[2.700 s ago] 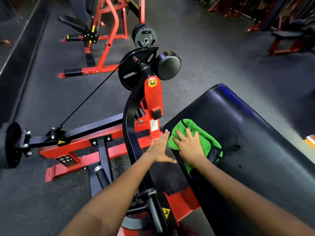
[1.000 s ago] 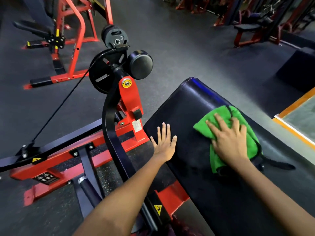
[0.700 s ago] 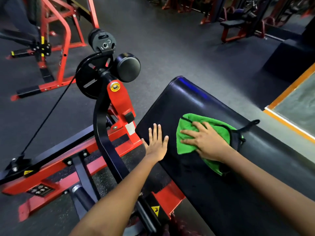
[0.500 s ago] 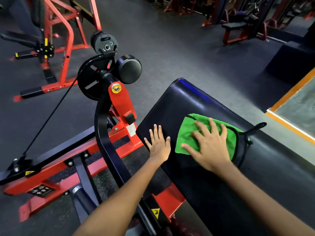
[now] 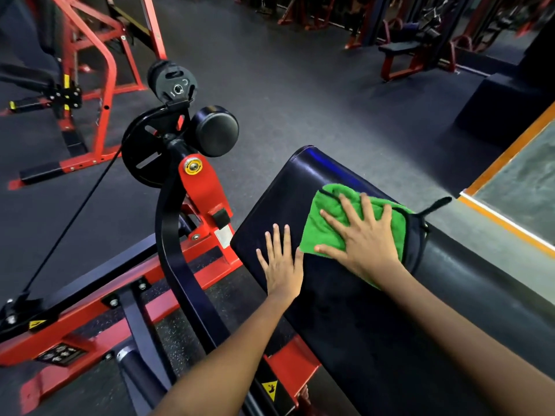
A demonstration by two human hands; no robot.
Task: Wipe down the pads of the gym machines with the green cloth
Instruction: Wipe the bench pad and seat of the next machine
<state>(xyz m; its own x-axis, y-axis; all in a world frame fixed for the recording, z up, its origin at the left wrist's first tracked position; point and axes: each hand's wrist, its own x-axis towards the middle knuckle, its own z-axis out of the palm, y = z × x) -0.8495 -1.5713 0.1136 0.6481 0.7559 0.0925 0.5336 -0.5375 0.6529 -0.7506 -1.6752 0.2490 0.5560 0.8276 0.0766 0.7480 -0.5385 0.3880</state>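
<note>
A long black pad point(image 5: 369, 319) of a red gym machine slants from the centre to the lower right. A green cloth point(image 5: 327, 226) with a black trim lies flat on its upper part. My right hand point(image 5: 366, 238) presses on the cloth with fingers spread and straight. Flat on the bare pad just left of the cloth lies my left hand point(image 5: 280, 265), fingers straight, near the pad's left edge.
Left of the pad stands the machine's red and black frame point(image 5: 198, 205) with a round roller pad point(image 5: 216, 130), a weight plate point(image 5: 172, 84) and a cable. Another red machine point(image 5: 90, 85) stands at the far left. A bench point(image 5: 402, 55) and a mirror edge point(image 5: 510, 199) are at the right.
Over the earlier frames my right hand slid the cloth back and forth on the pad; since half a second ago it has moved slightly up the pad. My left hand stays put.
</note>
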